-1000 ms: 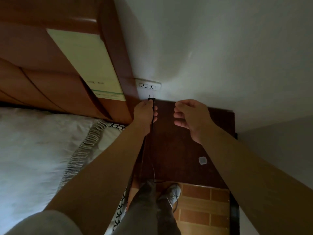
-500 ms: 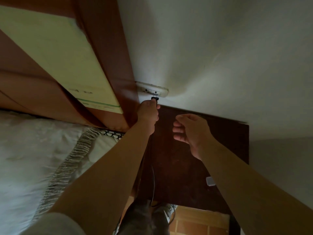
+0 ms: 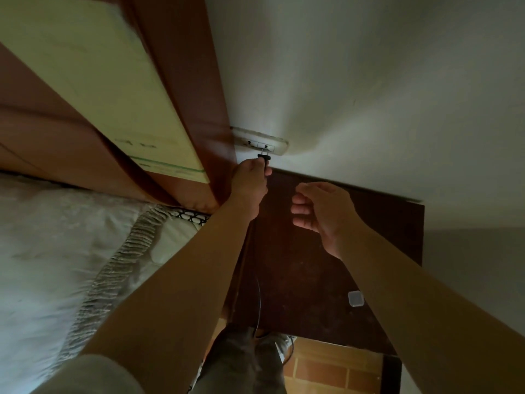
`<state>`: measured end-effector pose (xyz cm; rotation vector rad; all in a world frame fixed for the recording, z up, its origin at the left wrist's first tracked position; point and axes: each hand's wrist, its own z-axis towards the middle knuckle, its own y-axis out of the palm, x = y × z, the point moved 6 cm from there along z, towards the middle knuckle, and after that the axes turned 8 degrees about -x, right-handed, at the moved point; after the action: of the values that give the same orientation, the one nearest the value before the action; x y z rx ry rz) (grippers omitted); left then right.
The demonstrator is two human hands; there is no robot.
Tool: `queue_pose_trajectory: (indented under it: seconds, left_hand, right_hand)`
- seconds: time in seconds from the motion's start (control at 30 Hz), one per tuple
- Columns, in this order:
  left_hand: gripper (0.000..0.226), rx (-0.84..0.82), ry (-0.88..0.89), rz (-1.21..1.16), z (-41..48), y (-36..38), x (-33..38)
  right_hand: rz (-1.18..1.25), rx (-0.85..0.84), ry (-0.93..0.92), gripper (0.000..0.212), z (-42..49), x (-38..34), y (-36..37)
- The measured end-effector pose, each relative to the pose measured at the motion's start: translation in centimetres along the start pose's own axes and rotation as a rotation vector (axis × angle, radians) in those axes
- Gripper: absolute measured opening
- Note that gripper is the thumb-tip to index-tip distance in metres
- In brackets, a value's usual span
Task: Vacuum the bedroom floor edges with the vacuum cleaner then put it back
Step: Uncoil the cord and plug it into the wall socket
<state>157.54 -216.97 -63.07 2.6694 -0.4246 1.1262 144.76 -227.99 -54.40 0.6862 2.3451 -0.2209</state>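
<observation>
My left hand pinches a black plug, its two prongs at the right-hand socket of the white wall outlet. The plug's thin black cord hangs down along the nightstand's left side to the floor. My right hand hovers over the nightstand, fingers loosely curled, holding nothing. The vacuum cleaner itself is out of view.
A dark wooden nightstand stands under the outlet with a small clear square object on it. The wooden headboard and the bed with a white fringed cover lie left. Tiled floor and my legs show below.
My head moved closer to the wall. My left hand raised the plug from below the outlet until its prongs met the socket. My right hand stayed over the nightstand.
</observation>
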Motion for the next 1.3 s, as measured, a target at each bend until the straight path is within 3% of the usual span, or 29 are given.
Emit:
queue_pose_trajectory:
  seconds: [0.37,0.8,1.03,1.2,1.3]
  left_hand:
    - [0.022,-0.024,0.01,-0.121,0.4,0.2,-0.4]
    - [0.023,-0.041,-0.012,-0.007,1.0,0.2,0.9]
    - [0.021,-0.01,0.065,0.131,0.8,0.0,1.6]
    - [0.016,0.01,-0.027,-0.094,0.2,1.4,1.5]
    - [0.018,0.018,0.001,-0.047,0.3,1.1,1.5]
  right_hand:
    - [-0.012,-0.018,-0.014,0.017,0.7,-0.2,0.4]
    - [-0.009,-0.015,0.008,0.016,1.0,1.2,0.1]
    - [0.0,-0.011,0.012,0.018,1.4,0.9,0.1]
    - [-0.011,-0.018,0.023,0.015,1.8,1.1,0.2]
    - [-0.009,-0.007,0.023,0.015,2.1,0.7,0.2]
